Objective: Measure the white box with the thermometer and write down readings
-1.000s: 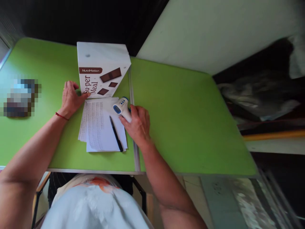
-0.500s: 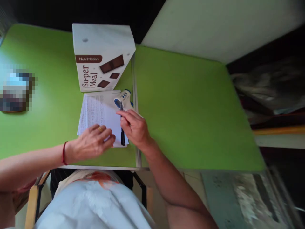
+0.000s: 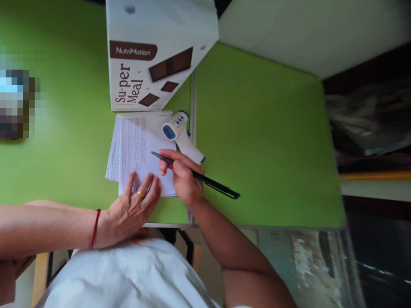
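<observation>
A black pen (image 3: 212,183) is gripped in my right hand (image 3: 186,177), its tip pointing up and left over the paper. My left hand (image 3: 135,203) lies with fingers spread on the lower part of the sheets, a ring on one finger and a red cord at the wrist. The stack of papers (image 3: 135,141) carries dense columns of writing on its left side; the right part of the top sheet looks blank. Just beyond my right hand, a white and blue infrared thermometer (image 3: 183,134) lies partly on the papers' right edge.
A white "Su-per Meal" box (image 3: 128,30) stands behind the papers. At the far left lies a blurred-out object (image 3: 16,105). The green table (image 3: 263,149) has a metal seam near the thermometer. A pale wall or panel (image 3: 272,34) rises behind.
The pen has turned from upright to slanting, its tip now towards the writing. My left hand has lowered and spread onto the papers. The view has moved closer to the box.
</observation>
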`<state>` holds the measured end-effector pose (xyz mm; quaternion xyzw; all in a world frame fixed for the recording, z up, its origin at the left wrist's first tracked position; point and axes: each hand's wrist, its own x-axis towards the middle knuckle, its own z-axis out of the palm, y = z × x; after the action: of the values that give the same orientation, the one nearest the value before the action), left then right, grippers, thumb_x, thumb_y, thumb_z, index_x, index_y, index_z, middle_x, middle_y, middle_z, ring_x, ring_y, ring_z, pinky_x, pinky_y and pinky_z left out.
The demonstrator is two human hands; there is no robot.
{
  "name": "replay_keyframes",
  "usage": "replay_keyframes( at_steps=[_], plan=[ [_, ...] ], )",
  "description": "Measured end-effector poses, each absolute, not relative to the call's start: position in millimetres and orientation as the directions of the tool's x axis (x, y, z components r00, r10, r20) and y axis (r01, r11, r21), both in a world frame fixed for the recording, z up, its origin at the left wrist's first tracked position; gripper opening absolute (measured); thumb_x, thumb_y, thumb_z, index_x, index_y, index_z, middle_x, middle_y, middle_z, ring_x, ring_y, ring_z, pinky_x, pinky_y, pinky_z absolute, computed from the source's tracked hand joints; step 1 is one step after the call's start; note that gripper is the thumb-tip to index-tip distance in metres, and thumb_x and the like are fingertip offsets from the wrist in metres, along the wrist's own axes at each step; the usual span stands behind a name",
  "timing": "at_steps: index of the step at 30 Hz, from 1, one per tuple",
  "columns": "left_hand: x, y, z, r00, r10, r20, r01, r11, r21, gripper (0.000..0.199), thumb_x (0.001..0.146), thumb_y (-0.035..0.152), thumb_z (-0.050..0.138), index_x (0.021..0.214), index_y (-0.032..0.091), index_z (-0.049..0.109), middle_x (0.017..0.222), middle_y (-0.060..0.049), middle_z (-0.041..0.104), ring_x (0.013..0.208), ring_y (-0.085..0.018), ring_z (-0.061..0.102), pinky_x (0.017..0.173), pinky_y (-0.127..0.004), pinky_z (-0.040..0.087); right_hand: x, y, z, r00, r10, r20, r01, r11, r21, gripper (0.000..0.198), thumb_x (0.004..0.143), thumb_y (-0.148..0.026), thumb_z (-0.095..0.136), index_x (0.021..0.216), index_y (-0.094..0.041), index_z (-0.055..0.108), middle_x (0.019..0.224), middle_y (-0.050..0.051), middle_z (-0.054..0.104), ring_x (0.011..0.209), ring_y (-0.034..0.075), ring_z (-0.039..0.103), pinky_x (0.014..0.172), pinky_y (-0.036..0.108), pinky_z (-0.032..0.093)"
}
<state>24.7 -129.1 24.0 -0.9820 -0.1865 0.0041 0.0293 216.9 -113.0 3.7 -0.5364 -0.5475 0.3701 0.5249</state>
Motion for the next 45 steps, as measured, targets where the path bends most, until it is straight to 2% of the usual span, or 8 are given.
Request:
replay_keyframes(
  at_steps=[2, 4, 8, 12, 22, 32, 39, 45],
  plan=[
    [25, -130, 23, 0.928, 0.371, 0.037, 0.373, -0.92, -0.118, 0.056, 0.103, 0.044, 0.053, 0.148, 0.012, 0.062, 0.158, -0.019, 0.055, 0.146, -0.037, 0.052, 0.111, -0.056, 0.055, 210, -113, 2, 0.13, 0.99, 0.054, 0.129, 0.037, -0.991, 0.026, 0.099, -0.037, 0.05, 0.107, -0.024, 0.071, 0.074, -0.001, 0.067, 0.064, 0.015, 0.063, 0.064, 0.033, 0.058],
    [25, -131, 23, 0.926, 0.371, 0.064, 0.377, -0.914, -0.153, 0.048, 0.104, 0.031, 0.048, 0.146, 0.014, 0.064, 0.157, -0.017, 0.056, 0.146, -0.035, 0.053, 0.109, -0.055, 0.056, 205, -112, 0, 0.153, 0.988, 0.018, 0.145, -0.004, -0.989, 0.014, 0.091, -0.032, 0.059, 0.095, -0.024, 0.068, 0.071, -0.003, 0.067, 0.059, 0.013, 0.061, 0.058, 0.028, 0.054],
    [26, -132, 23, 0.928, 0.364, 0.086, 0.373, -0.913, -0.163, 0.05, 0.104, 0.033, 0.044, 0.144, 0.012, 0.067, 0.152, -0.017, 0.06, 0.141, -0.036, 0.058, 0.108, -0.056, 0.057, 201, -112, 0, 0.209, 0.968, 0.137, 0.345, 0.058, -0.937, 0.009, 0.079, -0.026, 0.069, 0.081, -0.024, 0.061, 0.061, -0.007, 0.062, 0.05, 0.011, 0.055, 0.049, 0.024, 0.047],
    [26, -134, 22, 0.926, 0.356, 0.122, 0.372, -0.916, -0.151, 0.053, 0.102, 0.039, 0.048, 0.141, 0.009, 0.068, 0.151, -0.019, 0.061, 0.14, -0.039, 0.058, 0.108, -0.058, 0.057, 201, -113, 3, 0.142, 0.954, 0.263, 0.472, 0.168, -0.866, 0.013, 0.085, -0.027, 0.066, 0.077, -0.025, 0.056, 0.061, -0.007, 0.062, 0.05, 0.011, 0.054, 0.051, 0.024, 0.047],
    [27, -134, 21, 0.919, 0.375, 0.124, 0.39, -0.911, -0.134, 0.05, 0.095, 0.027, 0.053, 0.139, 0.009, 0.07, 0.149, -0.017, 0.064, 0.139, -0.038, 0.06, 0.108, -0.057, 0.059, 201, -112, 3, 0.053, 0.955, 0.291, 0.518, 0.223, -0.826, 0.014, 0.092, -0.027, 0.061, 0.08, -0.026, 0.054, 0.064, -0.007, 0.062, 0.053, 0.01, 0.054, 0.054, 0.024, 0.047],
    [28, -133, 20, 0.919, 0.378, 0.114, 0.39, -0.913, -0.119, 0.049, 0.099, 0.036, 0.055, 0.137, 0.01, 0.072, 0.147, -0.017, 0.065, 0.139, -0.039, 0.059, 0.107, -0.057, 0.059, 200, -111, 4, 0.03, 0.965, 0.262, 0.506, 0.211, -0.836, 0.013, 0.092, -0.026, 0.062, 0.081, -0.026, 0.054, 0.067, -0.006, 0.063, 0.056, 0.011, 0.057, 0.057, 0.025, 0.049],
    [27, -132, 20, 0.931, 0.357, 0.074, 0.363, -0.929, -0.078, 0.089, 0.096, 0.079, 0.05, 0.144, 0.006, 0.066, 0.15, -0.022, 0.061, 0.142, -0.043, 0.055, 0.11, -0.062, 0.055, 202, -111, 4, 0.03, 0.976, 0.216, 0.509, 0.171, -0.843, 0.014, 0.09, -0.031, 0.063, 0.08, -0.027, 0.054, 0.065, -0.006, 0.062, 0.055, 0.012, 0.056, 0.057, 0.026, 0.051],
    [26, -132, 20, 0.933, 0.356, 0.05, 0.359, -0.93, -0.077, 0.089, 0.096, 0.08, 0.048, 0.144, 0.008, 0.066, 0.153, -0.023, 0.058, 0.144, -0.043, 0.053, 0.112, -0.061, 0.053, 201, -111, 3, 0.057, 0.972, 0.23, 0.468, 0.177, -0.866, 0.015, 0.09, -0.028, 0.064, 0.079, -0.026, 0.054, 0.064, -0.006, 0.061, 0.054, 0.011, 0.055, 0.056, 0.025, 0.049]
  ],
)
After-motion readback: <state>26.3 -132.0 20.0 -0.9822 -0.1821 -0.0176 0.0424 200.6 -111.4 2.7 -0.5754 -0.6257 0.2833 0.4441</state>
